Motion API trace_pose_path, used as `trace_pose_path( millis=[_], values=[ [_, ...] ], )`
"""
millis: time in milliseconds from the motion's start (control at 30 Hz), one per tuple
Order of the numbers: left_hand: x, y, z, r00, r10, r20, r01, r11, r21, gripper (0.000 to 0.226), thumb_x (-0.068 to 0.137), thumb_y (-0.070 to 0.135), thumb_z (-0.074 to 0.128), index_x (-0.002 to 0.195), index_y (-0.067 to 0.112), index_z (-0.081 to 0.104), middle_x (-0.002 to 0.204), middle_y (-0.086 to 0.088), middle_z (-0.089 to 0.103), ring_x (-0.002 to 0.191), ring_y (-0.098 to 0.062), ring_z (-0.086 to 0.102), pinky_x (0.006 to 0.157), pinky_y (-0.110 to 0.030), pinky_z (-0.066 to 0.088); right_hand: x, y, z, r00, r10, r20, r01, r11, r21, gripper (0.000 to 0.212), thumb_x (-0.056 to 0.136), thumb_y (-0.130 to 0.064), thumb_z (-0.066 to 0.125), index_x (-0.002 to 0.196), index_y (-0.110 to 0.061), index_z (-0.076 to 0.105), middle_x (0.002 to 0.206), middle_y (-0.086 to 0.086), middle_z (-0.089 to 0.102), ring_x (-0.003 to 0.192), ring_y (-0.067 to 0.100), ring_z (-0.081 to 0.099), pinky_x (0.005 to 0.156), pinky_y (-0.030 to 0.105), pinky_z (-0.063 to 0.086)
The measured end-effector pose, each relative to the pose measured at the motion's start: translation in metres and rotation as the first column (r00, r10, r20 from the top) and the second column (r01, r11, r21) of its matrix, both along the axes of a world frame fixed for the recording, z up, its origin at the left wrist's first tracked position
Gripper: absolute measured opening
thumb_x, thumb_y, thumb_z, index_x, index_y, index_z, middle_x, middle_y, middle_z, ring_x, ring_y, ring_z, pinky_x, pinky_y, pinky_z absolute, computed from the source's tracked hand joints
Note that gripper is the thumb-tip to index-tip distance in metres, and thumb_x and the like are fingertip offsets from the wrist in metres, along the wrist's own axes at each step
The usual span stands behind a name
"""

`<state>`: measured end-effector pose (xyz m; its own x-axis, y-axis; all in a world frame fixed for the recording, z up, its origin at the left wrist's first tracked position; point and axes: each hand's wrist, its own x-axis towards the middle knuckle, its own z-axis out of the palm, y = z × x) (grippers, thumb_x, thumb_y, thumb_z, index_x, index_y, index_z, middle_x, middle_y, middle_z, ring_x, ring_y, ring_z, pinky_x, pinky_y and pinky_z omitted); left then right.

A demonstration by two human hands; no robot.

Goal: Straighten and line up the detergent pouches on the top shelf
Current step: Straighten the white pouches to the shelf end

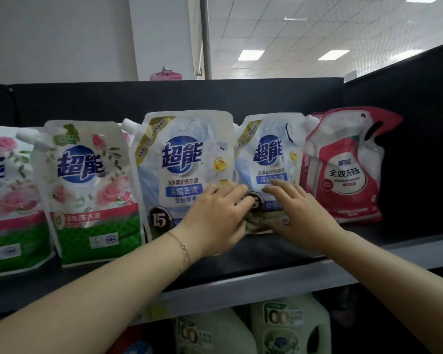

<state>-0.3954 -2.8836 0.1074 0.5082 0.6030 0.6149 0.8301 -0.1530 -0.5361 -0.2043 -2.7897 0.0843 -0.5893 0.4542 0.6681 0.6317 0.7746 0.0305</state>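
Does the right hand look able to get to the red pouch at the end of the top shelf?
Probably yes. The right hand rests on the blue pouch just beside the red pouch, and nothing stands between them.

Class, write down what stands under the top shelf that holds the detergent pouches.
A pale green jug and a paler jug stand under the shelf. The left arm hides whatever is further left.
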Motion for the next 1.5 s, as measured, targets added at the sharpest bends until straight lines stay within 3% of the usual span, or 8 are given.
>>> trace_pose_path(
  millis=[167, 300, 467, 733, 1100, 1233, 1367, 1500],
  values=[
    [0.034, 0.034, -0.005, 0.95, 0.244, 0.195, -0.194, 0.95, -0.243, 0.068, 0.086, 0.042, 0.056, 0.143, 0.018, 0.027, 0.155, -0.011, 0.017, 0.139, -0.033, 0.021, 0.114, -0.045, 0.024, 0.033, 0.029, 0.009, 0.978, -0.054, -0.203, -0.011, 0.951, -0.308, 0.088, 0.079, -0.03, 0.076, 0.148, -0.018, 0.022, 0.149, 0.004, 0.028, 0.132, 0.023, 0.037, 0.104, 0.029, 0.033],
    [0.053, 0.051, -0.008, 0.786, 0.26, 0.561, -0.066, 0.937, -0.342, 0.087, 0.088, 0.037, 0.058, 0.148, 0.029, -0.005, 0.157, -0.014, -0.009, 0.143, -0.033, 0.012, 0.116, -0.043, 0.019, 0.042, 0.049, 0.016, 0.955, -0.058, -0.292, -0.099, 0.863, -0.496, 0.103, 0.077, -0.027, 0.078, 0.15, -0.027, 0.005, 0.148, 0.008, 0.037, 0.13, 0.024, 0.043, 0.103, 0.032, 0.036],
    [0.06, 0.076, -0.003, 0.491, 0.256, 0.833, 0.012, 0.954, -0.3, 0.062, 0.083, 0.029, 0.066, 0.126, 0.015, 0.022, 0.13, -0.009, 0.032, 0.115, -0.024, 0.045, 0.093, -0.027, 0.042, 0.035, 0.067, 0.024, 0.969, 0.041, -0.243, -0.179, 0.795, -0.579, 0.111, 0.083, -0.031, 0.072, 0.148, -0.039, -0.018, 0.148, 0.008, 0.041, 0.122, 0.025, 0.054, 0.103, 0.033, 0.042],
    [0.065, 0.09, 0.005, 0.242, 0.22, 0.945, 0.001, 0.974, -0.227, 0.052, 0.076, 0.029, 0.073, 0.105, 0.018, 0.031, 0.108, 0.0, 0.04, 0.093, -0.016, 0.05, 0.078, -0.031, 0.046, 0.028, 0.087, 0.02, 0.919, 0.191, -0.346, -0.372, 0.716, -0.592, 0.112, 0.086, -0.016, 0.07, 0.147, -0.038, -0.022, 0.154, 0.0, 0.03, 0.114, 0.004, 0.049, 0.094, 0.018, 0.039],
    [0.088, 0.073, -0.001, 0.315, 0.369, 0.875, -0.002, 0.922, -0.388, 0.081, 0.077, 0.039, 0.074, 0.131, 0.017, 0.019, 0.132, -0.006, 0.02, 0.126, -0.019, 0.027, 0.096, -0.023, 0.031, 0.024, 0.097, 0.014, 0.937, 0.199, -0.288, -0.33, 0.777, -0.537, 0.114, 0.085, -0.028, 0.071, 0.143, -0.043, -0.026, 0.142, -0.007, 0.04, 0.115, 0.013, 0.053, 0.099, 0.027, 0.042],
    [0.092, 0.06, -0.002, 0.543, 0.277, 0.793, -0.127, 0.96, -0.248, 0.072, 0.079, 0.037, 0.071, 0.134, 0.017, 0.028, 0.14, -0.005, 0.015, 0.132, -0.022, 0.025, 0.106, -0.027, 0.031, 0.02, 0.101, 0.019, 0.923, 0.253, -0.288, -0.382, 0.683, -0.623, 0.113, 0.088, -0.023, 0.067, 0.141, -0.042, -0.031, 0.133, -0.018, 0.027, 0.122, 0.003, 0.036, 0.108, 0.025, 0.033],
    [0.074, 0.053, 0.002, 0.837, 0.198, 0.51, -0.27, 0.96, 0.07, 0.061, 0.078, 0.038, 0.07, 0.13, 0.017, 0.045, 0.15, -0.008, 0.026, 0.135, -0.025, 0.027, 0.104, -0.042, 0.039, -0.005, 0.106, 0.013, 0.932, 0.256, -0.256, -0.36, 0.734, -0.576, 0.119, 0.08, -0.041, 0.07, 0.125, -0.06, -0.039, 0.155, -0.005, 0.024, 0.143, 0.023, 0.024, 0.116, 0.049, 0.025],
    [0.052, 0.059, -0.002, 0.838, 0.498, 0.224, -0.526, 0.846, 0.089, 0.094, 0.073, 0.077, 0.049, 0.15, 0.035, 0.015, 0.157, -0.013, -0.018, 0.142, -0.036, -0.022, 0.108, -0.058, -0.001, -0.01, 0.106, 0.011, 0.956, 0.16, -0.248, -0.274, 0.793, -0.544, 0.121, 0.079, -0.043, 0.071, 0.121, -0.062, -0.041, 0.153, 0.016, 0.031, 0.132, 0.04, 0.04, 0.107, 0.053, 0.037]
  ],
)
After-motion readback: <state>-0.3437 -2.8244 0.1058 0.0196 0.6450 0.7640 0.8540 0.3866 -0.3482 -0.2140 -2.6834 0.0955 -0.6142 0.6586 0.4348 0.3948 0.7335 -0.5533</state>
